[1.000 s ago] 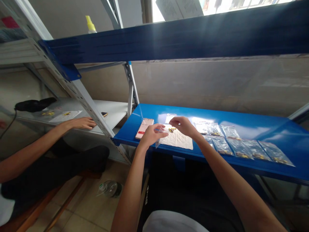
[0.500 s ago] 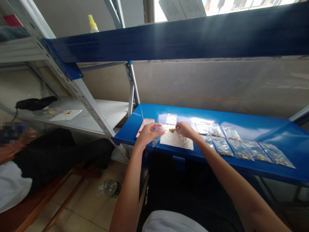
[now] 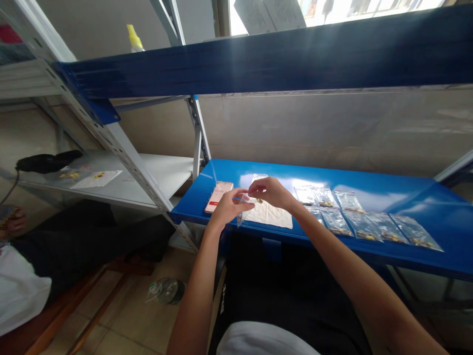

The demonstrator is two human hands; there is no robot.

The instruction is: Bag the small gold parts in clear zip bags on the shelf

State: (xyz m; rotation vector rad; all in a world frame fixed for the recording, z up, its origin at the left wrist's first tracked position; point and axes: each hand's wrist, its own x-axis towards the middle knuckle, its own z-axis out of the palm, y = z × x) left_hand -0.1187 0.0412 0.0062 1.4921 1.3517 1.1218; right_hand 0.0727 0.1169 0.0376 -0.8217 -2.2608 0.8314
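Under the wide blue beam (image 3: 258,64), a blue surface (image 3: 391,190) carries the work. Grey shelf (image 3: 166,170) adjoins on the left, next bay over. White cloth (image 3: 275,215) lies flat near the front edge, between phone and filled bags; looks like a soft pad so small parts don't roll or scratch, and it gives contrast. Filled bags (image 3: 365,227) sit to the right in two rough rows, flat, contents settled toward the front ends; probably spread that way so they're easy to count. Phone (image 3: 220,191) lies face up by the left hand (image 3: 226,206), screen lit, likely so it can be read at a glance.

Left hand holds a transparent bag (image 3: 241,212) by its upper part, thumb and fingers apart around it, bag hanging at the cloth's left edge. Reads as steadying the mouth within reach of the other side. Right hand (image 3: 273,191) is over the cloth, fingertips drawn in narrow, right beside the bag top; can't tell if anything is between them. Flat bag (image 3: 259,176) behind it, partly hidden. Yellow pieces (image 3: 259,200) on the cloth under the right hand, mostly covered; count unreadable.
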